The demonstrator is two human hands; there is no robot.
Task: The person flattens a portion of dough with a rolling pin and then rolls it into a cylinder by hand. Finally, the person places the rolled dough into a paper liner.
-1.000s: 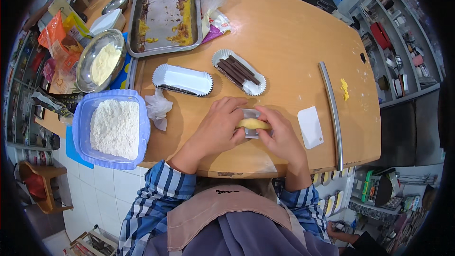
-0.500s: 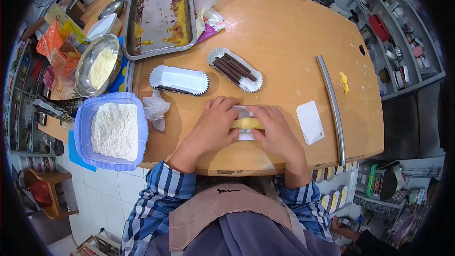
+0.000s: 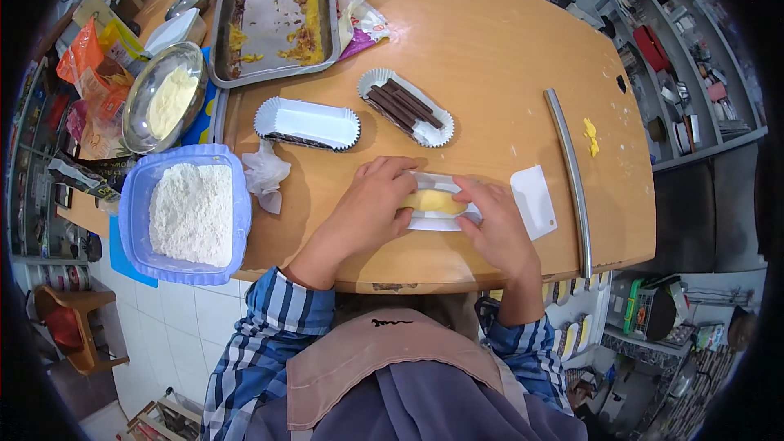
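A yellow dough roll (image 3: pixel 434 201) lies lengthwise on a white paper liner (image 3: pixel 433 224) near the table's front edge. My left hand (image 3: pixel 371 200) curls round the left end of the liner, with thumb and fingers against the paper and the roll. At the right end, my right hand (image 3: pixel 500 220) pinches the liner's edge between thumb and fingers. The fingers hide both ends of the paper. Beyond my hands stand an empty fluted paper case (image 3: pixel 309 122) and another paper case (image 3: pixel 434 132) holding several dark chocolate sticks (image 3: pixel 404 106).
A metal tube (image 3: pixel 569 184) and a white scraper (image 3: pixel 534 201) lie right. Leftward are a purple tub (image 3: pixel 243 220) of white flour (image 3: pixel 191 214), a crumpled tissue (image 3: pixel 266 173) and a steel bowl (image 3: pixel 139 121). A smeared baking tray (image 3: pixel 269 20) sits at the back left.
My right hand has shifted right, away from my left hand. More of the liner and dough roll shows between them, and the roll sits slightly farther right.
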